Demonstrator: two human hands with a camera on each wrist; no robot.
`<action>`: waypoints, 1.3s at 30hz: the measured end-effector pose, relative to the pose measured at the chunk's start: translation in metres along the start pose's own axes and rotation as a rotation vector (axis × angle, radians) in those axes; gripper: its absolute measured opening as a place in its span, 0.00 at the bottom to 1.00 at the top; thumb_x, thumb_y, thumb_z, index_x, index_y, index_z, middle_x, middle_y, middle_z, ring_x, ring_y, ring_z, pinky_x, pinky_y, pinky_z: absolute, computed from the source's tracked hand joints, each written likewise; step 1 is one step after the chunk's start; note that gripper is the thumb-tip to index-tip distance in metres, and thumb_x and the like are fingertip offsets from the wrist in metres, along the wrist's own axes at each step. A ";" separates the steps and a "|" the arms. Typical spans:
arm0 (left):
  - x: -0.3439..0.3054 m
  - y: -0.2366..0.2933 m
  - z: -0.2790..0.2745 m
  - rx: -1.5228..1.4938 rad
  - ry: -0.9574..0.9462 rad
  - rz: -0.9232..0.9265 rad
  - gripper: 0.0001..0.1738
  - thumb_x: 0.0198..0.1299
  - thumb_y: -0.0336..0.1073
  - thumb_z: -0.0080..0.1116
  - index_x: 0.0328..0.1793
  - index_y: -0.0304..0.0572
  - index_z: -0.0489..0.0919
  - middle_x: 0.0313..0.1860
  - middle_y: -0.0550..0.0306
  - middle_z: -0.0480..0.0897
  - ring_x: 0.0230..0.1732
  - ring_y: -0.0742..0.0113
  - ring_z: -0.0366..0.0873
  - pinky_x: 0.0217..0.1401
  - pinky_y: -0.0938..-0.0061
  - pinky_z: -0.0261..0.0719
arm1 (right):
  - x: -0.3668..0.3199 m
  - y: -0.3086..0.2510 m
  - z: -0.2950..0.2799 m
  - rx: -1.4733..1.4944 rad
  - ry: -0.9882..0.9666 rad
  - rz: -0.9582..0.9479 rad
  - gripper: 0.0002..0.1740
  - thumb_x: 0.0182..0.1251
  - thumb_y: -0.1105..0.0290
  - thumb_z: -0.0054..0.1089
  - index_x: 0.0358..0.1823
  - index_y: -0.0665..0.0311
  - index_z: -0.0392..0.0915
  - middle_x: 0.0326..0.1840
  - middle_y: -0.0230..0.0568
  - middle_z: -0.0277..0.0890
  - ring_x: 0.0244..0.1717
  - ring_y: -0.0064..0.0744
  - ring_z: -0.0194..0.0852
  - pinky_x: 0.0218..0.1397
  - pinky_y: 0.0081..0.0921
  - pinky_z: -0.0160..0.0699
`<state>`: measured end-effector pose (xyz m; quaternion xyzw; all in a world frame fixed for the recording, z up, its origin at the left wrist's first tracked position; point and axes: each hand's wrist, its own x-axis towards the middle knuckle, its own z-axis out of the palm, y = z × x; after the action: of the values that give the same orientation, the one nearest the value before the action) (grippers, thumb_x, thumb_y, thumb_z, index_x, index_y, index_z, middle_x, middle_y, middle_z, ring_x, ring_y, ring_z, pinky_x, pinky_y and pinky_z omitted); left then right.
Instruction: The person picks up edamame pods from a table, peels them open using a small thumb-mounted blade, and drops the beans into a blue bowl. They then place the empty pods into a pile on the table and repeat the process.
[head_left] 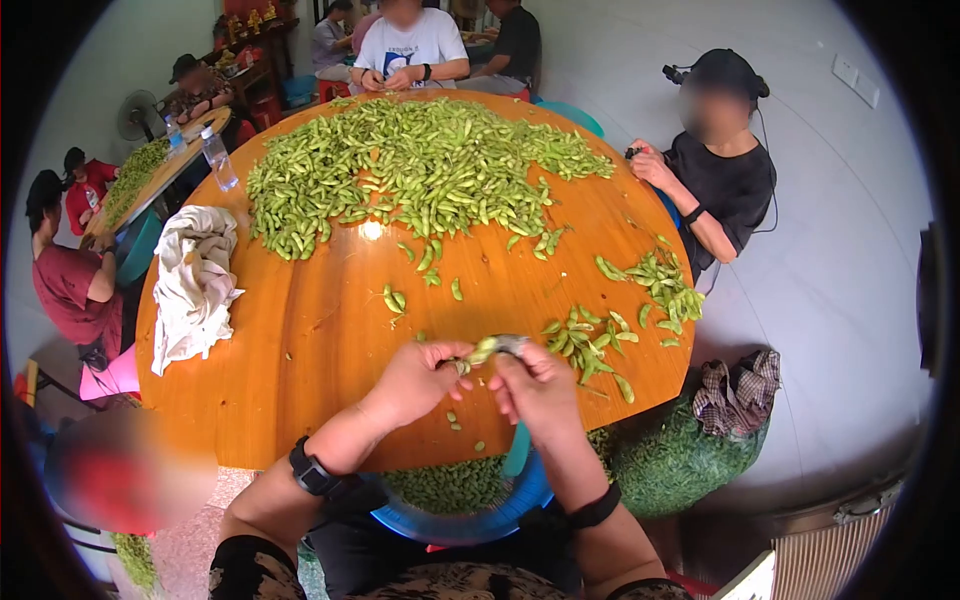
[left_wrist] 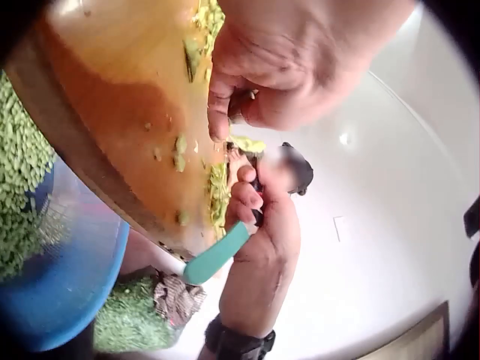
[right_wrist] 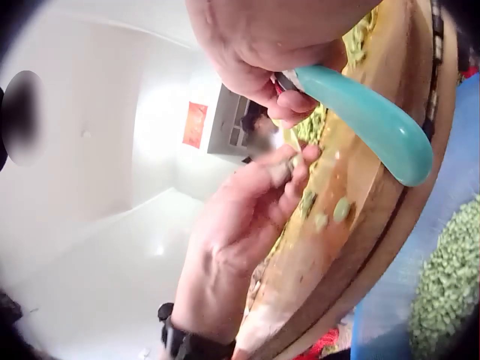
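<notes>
Both hands meet over the near side of the round wooden table (head_left: 330, 340). With thumb and fingers my left hand (head_left: 415, 380) pinches a green soybean pod (head_left: 483, 350), which lies between the two hands. My right hand (head_left: 540, 392) grips a tool by its teal handle (right_wrist: 375, 120), whose rounded end sticks out below the palm. The tool's working end is mostly hidden by the fingers, so I cannot tell its kind. Several shelled beans (head_left: 453, 420) lie on the wood beneath the hands. Below the table edge, a blue basin (head_left: 540, 490) holds many shelled beans.
A large heap of pods (head_left: 400, 160) covers the table's far half. Smaller pod piles (head_left: 665, 285) lie at the right. A crumpled white cloth (head_left: 195, 285) and a water bottle (head_left: 218, 160) are at the left. A full green sack (head_left: 690, 455) stands beside the table. People sit around.
</notes>
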<state>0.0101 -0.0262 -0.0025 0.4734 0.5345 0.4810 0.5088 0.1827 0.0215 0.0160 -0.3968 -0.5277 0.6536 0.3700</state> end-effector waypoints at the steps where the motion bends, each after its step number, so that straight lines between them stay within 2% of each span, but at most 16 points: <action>1: -0.007 0.006 0.002 0.007 0.012 0.004 0.14 0.66 0.25 0.49 0.55 0.33 0.80 0.42 0.61 0.84 0.38 0.76 0.80 0.39 0.80 0.79 | 0.002 -0.001 -0.008 0.039 0.050 0.000 0.08 0.71 0.72 0.54 0.46 0.63 0.79 0.23 0.30 0.73 0.14 0.13 0.65 0.13 0.13 0.60; 4: -0.027 0.015 0.004 0.258 0.065 -0.039 0.14 0.64 0.23 0.51 0.53 0.35 0.80 0.45 0.56 0.84 0.40 0.70 0.82 0.41 0.76 0.80 | 0.010 -0.003 -0.043 0.011 0.107 -0.027 0.09 0.72 0.71 0.53 0.48 0.63 0.79 0.22 0.29 0.74 0.13 0.12 0.63 0.13 0.12 0.57; 6: -0.034 0.012 -0.004 0.758 0.060 0.347 0.14 0.61 0.22 0.52 0.51 0.38 0.82 0.48 0.49 0.82 0.41 0.59 0.83 0.41 0.72 0.80 | 0.008 -0.006 -0.064 -0.092 0.100 -0.013 0.08 0.72 0.71 0.52 0.46 0.64 0.79 0.22 0.29 0.73 0.13 0.13 0.62 0.12 0.13 0.56; 8: -0.033 0.025 -0.015 0.818 0.129 0.299 0.16 0.55 0.20 0.54 0.50 0.40 0.83 0.51 0.46 0.80 0.44 0.50 0.82 0.45 0.66 0.80 | 0.008 -0.004 -0.076 -0.145 0.105 0.009 0.08 0.71 0.72 0.52 0.44 0.66 0.79 0.22 0.30 0.73 0.13 0.14 0.62 0.13 0.15 0.56; 10: -0.017 0.024 -0.041 1.237 0.333 0.531 0.17 0.52 0.20 0.53 0.48 0.37 0.81 0.51 0.47 0.78 0.48 0.46 0.78 0.51 0.62 0.79 | 0.007 0.004 -0.083 -0.285 0.131 0.009 0.08 0.71 0.73 0.51 0.43 0.67 0.79 0.21 0.31 0.72 0.13 0.16 0.63 0.15 0.17 0.59; 13: 0.015 0.006 -0.080 1.413 0.385 0.447 0.17 0.49 0.21 0.54 0.46 0.39 0.81 0.52 0.47 0.78 0.49 0.45 0.76 0.51 0.62 0.79 | 0.003 0.006 -0.078 -0.360 0.128 -0.049 0.07 0.70 0.74 0.52 0.40 0.69 0.78 0.20 0.32 0.72 0.13 0.17 0.64 0.16 0.19 0.61; 17: 0.029 0.009 -0.097 1.439 0.275 0.335 0.14 0.50 0.21 0.54 0.44 0.38 0.80 0.53 0.47 0.76 0.51 0.46 0.75 0.52 0.63 0.79 | 0.001 0.002 -0.067 -0.411 0.097 -0.135 0.08 0.69 0.74 0.53 0.43 0.69 0.78 0.20 0.31 0.73 0.15 0.16 0.65 0.17 0.19 0.63; 20: 0.021 0.016 -0.081 1.430 0.333 0.462 0.10 0.54 0.21 0.54 0.43 0.36 0.78 0.47 0.46 0.80 0.45 0.46 0.78 0.47 0.62 0.80 | -0.001 -0.005 -0.054 -0.392 0.038 -0.166 0.10 0.69 0.74 0.53 0.48 0.67 0.79 0.22 0.31 0.74 0.17 0.15 0.66 0.19 0.18 0.66; 22: 0.007 0.030 -0.053 0.942 0.316 0.150 0.05 0.60 0.23 0.54 0.42 0.33 0.76 0.40 0.44 0.83 0.36 0.46 0.82 0.40 0.62 0.81 | -0.003 -0.013 -0.040 -0.336 -0.049 -0.088 0.10 0.70 0.73 0.53 0.49 0.66 0.78 0.23 0.31 0.75 0.18 0.15 0.68 0.19 0.18 0.68; 23: 0.003 0.026 -0.043 0.782 0.305 0.234 0.09 0.62 0.24 0.55 0.48 0.31 0.77 0.34 0.47 0.84 0.27 0.55 0.83 0.35 0.68 0.81 | -0.002 -0.014 -0.035 -0.334 -0.113 -0.074 0.10 0.71 0.70 0.53 0.48 0.66 0.78 0.24 0.30 0.75 0.18 0.15 0.69 0.18 0.17 0.68; 24: 0.001 0.023 -0.031 0.777 0.286 0.235 0.09 0.62 0.24 0.55 0.48 0.31 0.77 0.34 0.47 0.84 0.27 0.55 0.83 0.35 0.68 0.81 | 0.000 -0.016 -0.029 -0.335 -0.096 -0.066 0.10 0.71 0.70 0.53 0.48 0.66 0.78 0.24 0.30 0.75 0.18 0.15 0.69 0.18 0.17 0.68; 26: -0.001 0.017 -0.011 0.319 0.196 0.181 0.17 0.62 0.21 0.55 0.58 0.34 0.78 0.35 0.59 0.82 0.29 0.76 0.76 0.34 0.78 0.78 | 0.003 -0.020 -0.018 -0.209 -0.232 0.073 0.08 0.74 0.69 0.51 0.39 0.65 0.76 0.26 0.29 0.75 0.17 0.13 0.68 0.16 0.14 0.64; 27: 0.001 0.007 -0.007 0.271 0.153 0.193 0.22 0.62 0.20 0.54 0.63 0.37 0.76 0.37 0.61 0.82 0.30 0.77 0.77 0.35 0.81 0.78 | 0.003 -0.020 -0.015 -0.212 -0.218 0.072 0.08 0.74 0.69 0.51 0.39 0.65 0.76 0.26 0.29 0.75 0.17 0.13 0.68 0.16 0.14 0.64; 31: 0.000 0.008 0.003 0.395 0.087 0.254 0.22 0.59 0.20 0.56 0.61 0.37 0.77 0.33 0.52 0.80 0.30 0.65 0.81 0.37 0.74 0.79 | 0.006 -0.012 -0.013 -0.141 -0.269 0.171 0.09 0.75 0.68 0.51 0.38 0.65 0.76 0.26 0.29 0.75 0.18 0.14 0.69 0.16 0.14 0.63; 34: 0.001 0.007 0.003 0.666 0.080 0.443 0.23 0.56 0.20 0.59 0.60 0.37 0.77 0.34 0.51 0.79 0.32 0.62 0.80 0.36 0.73 0.78 | 0.005 -0.005 -0.013 -0.116 -0.260 0.169 0.09 0.74 0.68 0.51 0.39 0.65 0.76 0.26 0.29 0.74 0.18 0.14 0.69 0.15 0.14 0.63; 39: 0.001 -0.005 0.006 0.671 0.146 0.521 0.23 0.55 0.19 0.58 0.60 0.39 0.77 0.34 0.48 0.78 0.33 0.57 0.81 0.36 0.70 0.79 | 0.007 0.002 -0.010 -0.083 -0.252 0.165 0.09 0.74 0.67 0.51 0.39 0.65 0.76 0.25 0.29 0.74 0.17 0.15 0.69 0.15 0.15 0.63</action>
<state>0.0158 -0.0256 -0.0074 0.6967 0.5583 0.4251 0.1490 0.1890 0.0313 0.0114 -0.3689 -0.5621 0.7039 0.2292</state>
